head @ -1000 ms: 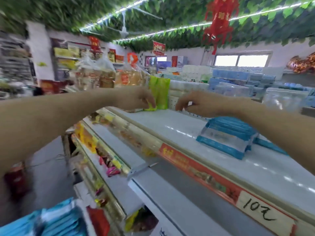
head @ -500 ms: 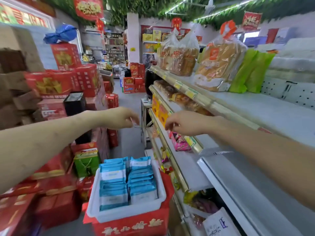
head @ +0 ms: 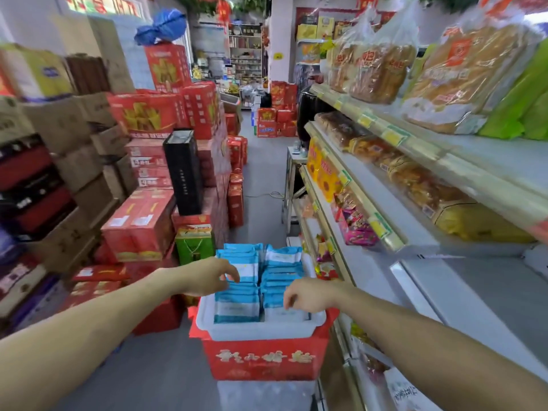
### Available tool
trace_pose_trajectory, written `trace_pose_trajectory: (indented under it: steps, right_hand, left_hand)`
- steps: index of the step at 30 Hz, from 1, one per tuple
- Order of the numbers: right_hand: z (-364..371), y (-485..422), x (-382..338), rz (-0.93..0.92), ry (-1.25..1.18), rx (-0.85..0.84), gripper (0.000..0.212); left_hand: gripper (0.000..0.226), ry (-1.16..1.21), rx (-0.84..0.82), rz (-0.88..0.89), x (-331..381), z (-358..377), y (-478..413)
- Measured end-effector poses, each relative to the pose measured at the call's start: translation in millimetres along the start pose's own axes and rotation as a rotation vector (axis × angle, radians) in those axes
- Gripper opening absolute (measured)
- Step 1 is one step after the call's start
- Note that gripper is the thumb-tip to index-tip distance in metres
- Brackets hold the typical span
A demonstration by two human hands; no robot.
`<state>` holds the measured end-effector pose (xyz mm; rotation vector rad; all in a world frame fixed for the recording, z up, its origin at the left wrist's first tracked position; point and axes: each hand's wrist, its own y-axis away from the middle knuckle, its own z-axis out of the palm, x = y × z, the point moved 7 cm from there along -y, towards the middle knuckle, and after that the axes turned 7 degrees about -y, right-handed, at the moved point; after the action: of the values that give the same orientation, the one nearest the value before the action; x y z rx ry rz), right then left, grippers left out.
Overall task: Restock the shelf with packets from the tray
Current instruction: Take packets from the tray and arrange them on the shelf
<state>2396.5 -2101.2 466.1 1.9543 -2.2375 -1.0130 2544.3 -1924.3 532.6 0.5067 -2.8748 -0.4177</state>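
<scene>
**Two hands low over the packed tray**

Both hands hang above a white plastic tray (head: 258,330), which sits in a red printed carton (head: 261,360) on the grey aisle floor (head: 261,185). Blue-and-white flat packets (head: 237,307) stand on edge in two rows that reach from the tray's near rim to its far rim.

The left hand (head: 207,277) is over the left row, its fingers loosely bent and spread with nothing closed in them, the tips at the packets' top edges. The right hand (head: 308,295) is over the near right corner with its fingers curled under. I cannot tell whether they pinch a packet.

Right of the tray, just beside its rim, rises the white metal shelf unit (head: 439,161), with a bare board above tray height. Left of the tray stand stacked red cartons (head: 142,223). Beyond its far rim a strip of floor runs open between them.
</scene>
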Motion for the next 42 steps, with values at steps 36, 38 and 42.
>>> trace_pose_trajectory:
  steps: [36,38,42]
  right_hand:
    - [-43,-92,27,0.113,0.487,0.180,0.057]
    - [-44,-95,22,0.104,0.520,0.175,0.055]
    - [-59,-92,18,0.084,0.522,0.235,0.050]
  left_hand:
    - [0.033,0.108,0.085,-0.059,-69,0,19]
    - [0.033,0.111,0.091,-0.067,-69,-3,22]
    - [0.036,0.081,0.092,-0.068,-67,-6,22]
